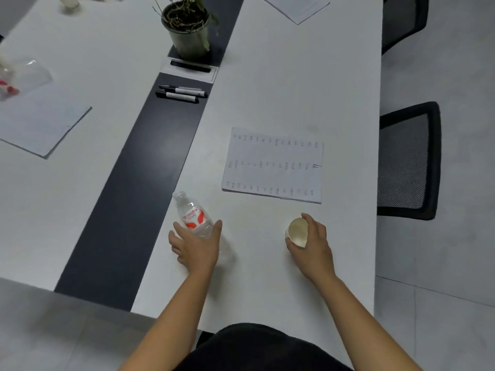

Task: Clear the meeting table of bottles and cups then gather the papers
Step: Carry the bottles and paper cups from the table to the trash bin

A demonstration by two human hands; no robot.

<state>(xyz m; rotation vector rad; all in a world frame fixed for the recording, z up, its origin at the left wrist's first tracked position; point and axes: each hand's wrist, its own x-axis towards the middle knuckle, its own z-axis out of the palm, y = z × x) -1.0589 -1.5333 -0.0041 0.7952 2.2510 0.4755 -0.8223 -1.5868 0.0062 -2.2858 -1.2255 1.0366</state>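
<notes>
A clear water bottle (191, 212) with a red and white label stands near the front of the white meeting table (281, 89). My left hand (194, 246) is wrapped around its lower part. My right hand (312, 243) grips a small paper cup (296, 231) to the right of the bottle. Just beyond both hands lies a printed sheet (273, 166). More papers lie at the left (40, 124) and at the far right (297, 6). A second bottle (18, 79) lies on its side at the far left, blurred. Another cup (68, 1) stands at the top left.
A dark strip (139, 183) runs down the table's middle with two markers (179, 93), a cable box (190, 68) and a potted plant (187, 28) on it. Two black mesh chairs (409, 162) stand along the right side.
</notes>
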